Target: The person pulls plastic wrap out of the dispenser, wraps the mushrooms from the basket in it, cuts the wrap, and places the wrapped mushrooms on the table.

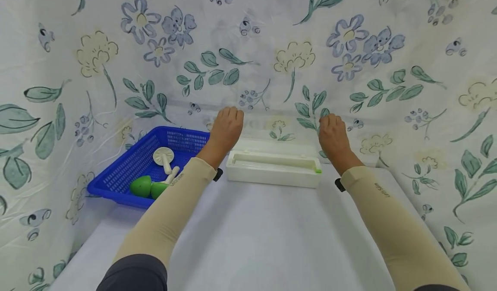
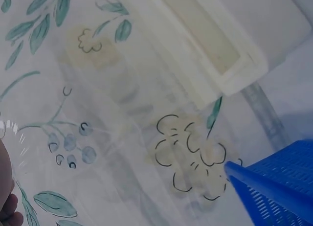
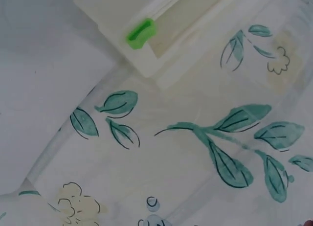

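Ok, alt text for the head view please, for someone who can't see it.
Both hands, left hand and right hand, reach forward over a white rectangular box on a white table. A blue basket with toy vegetables sits left, against floral sheeting.
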`<action>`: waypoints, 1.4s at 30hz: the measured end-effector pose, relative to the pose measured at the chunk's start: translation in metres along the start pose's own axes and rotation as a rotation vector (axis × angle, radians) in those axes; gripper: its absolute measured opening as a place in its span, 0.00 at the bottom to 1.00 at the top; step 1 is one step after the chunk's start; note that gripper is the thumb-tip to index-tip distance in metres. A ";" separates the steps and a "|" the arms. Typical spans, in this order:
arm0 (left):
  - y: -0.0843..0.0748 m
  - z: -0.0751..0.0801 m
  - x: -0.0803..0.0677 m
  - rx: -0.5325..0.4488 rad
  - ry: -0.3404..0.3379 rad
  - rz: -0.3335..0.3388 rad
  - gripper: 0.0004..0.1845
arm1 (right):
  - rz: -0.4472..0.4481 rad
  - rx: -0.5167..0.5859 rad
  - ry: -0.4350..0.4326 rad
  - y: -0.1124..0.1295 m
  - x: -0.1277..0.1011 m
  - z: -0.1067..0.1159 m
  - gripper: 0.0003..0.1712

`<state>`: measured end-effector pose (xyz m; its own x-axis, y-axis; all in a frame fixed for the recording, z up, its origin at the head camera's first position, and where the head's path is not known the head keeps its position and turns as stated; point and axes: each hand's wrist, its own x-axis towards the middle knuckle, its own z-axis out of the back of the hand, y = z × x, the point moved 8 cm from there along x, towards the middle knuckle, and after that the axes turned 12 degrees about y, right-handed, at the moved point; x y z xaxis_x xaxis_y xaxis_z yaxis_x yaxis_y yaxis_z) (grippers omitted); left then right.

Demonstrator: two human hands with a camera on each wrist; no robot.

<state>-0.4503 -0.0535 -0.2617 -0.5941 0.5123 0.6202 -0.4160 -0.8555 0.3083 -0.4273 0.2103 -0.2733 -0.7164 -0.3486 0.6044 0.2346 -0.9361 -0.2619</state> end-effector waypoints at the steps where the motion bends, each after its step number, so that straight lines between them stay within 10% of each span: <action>1: 0.000 0.000 0.000 0.017 -0.009 0.008 0.04 | -0.002 -0.018 -0.005 0.001 0.000 0.000 0.07; 24: 0.009 0.025 0.009 0.087 -0.116 0.069 0.05 | -0.011 -0.006 -0.195 -0.006 0.014 0.031 0.08; 42: 0.012 0.075 0.016 0.089 -0.269 0.086 0.06 | -0.023 -0.029 -0.363 -0.010 0.023 0.082 0.04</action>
<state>-0.4138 -0.0613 -0.1940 -0.4157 0.4094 0.8122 -0.3025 -0.9044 0.3011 -0.3920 0.2085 -0.1952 -0.4398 -0.3259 0.8368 0.1986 -0.9440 -0.2633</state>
